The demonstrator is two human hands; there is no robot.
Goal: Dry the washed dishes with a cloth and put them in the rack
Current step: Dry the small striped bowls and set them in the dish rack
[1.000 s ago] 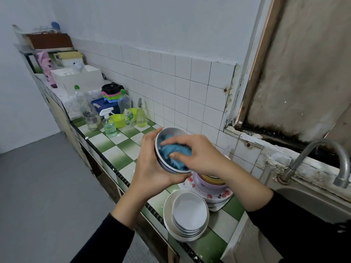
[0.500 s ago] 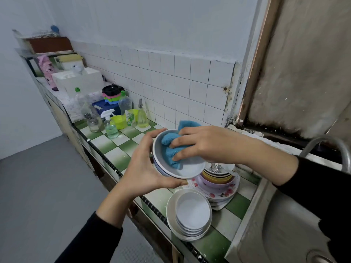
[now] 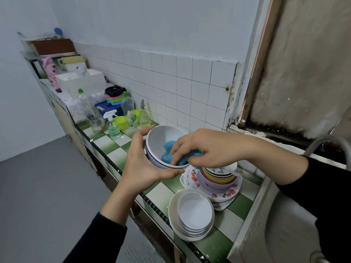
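Left hand (image 3: 140, 162): curled round your bowl (image 3: 161, 137).
Right hand (image 3: 205, 147): pinches the cloth (image 3: 169, 149) inside.
Risk: rub too hard and the bowl may drop on the dishes (image 3: 218, 179).

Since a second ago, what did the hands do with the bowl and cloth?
The right hand slid the cloth round inside the bowl, from the far rim to the right rim. The left hand kept its grip on the bowl. The stacked dishes on the counter stayed put.

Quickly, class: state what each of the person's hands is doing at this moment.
Left hand: holds the white bowl from outside, fingers curled round its rim.
Right hand: grips the blue cloth inside the bowl.
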